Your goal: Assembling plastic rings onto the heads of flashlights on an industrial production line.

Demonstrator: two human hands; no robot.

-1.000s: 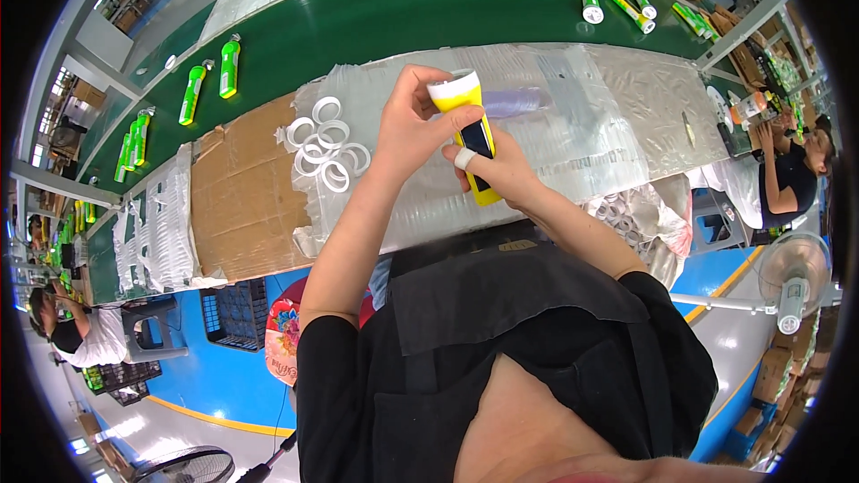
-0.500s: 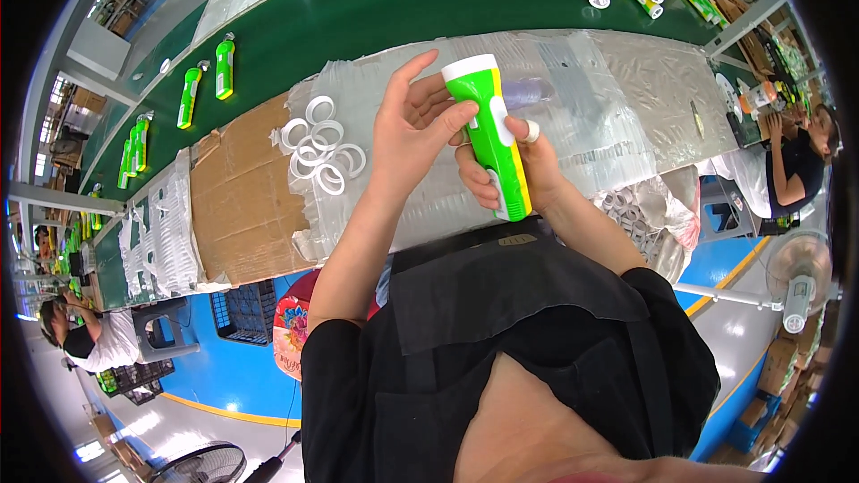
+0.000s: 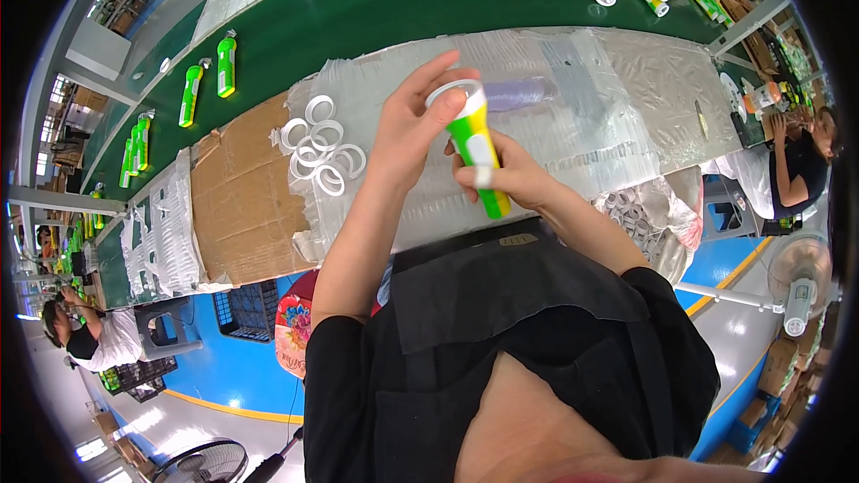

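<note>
A green and yellow flashlight [image 3: 480, 148] with a white ring round its wide head is held above the plastic-covered bench, tilted with the head up and to the left. My left hand [image 3: 407, 132] grips the head, its thumb over the rim and its fingers behind. Lower down, my right hand [image 3: 512, 177] is wrapped round the body; a white band circles one of its fingers. Several loose white rings [image 3: 313, 145] lie in a pile left of my hands. More white rings [image 3: 631, 219] fill a clear bag by the bench's near right edge.
Beyond the bench runs a green conveyor belt [image 3: 385, 13] carrying several flashlights [image 3: 226, 67]. Cardboard [image 3: 242, 188] covers the bench to the left, and a purple plastic roll [image 3: 519, 94] lies behind my hands. Co-workers sit at far left and right. A fan [image 3: 801, 291] stands at right.
The flashlight has turned, its head tipping so the open rim shows. My left thumb has moved from the neck onto the rim, and my right hand has shifted its grip on the body.
</note>
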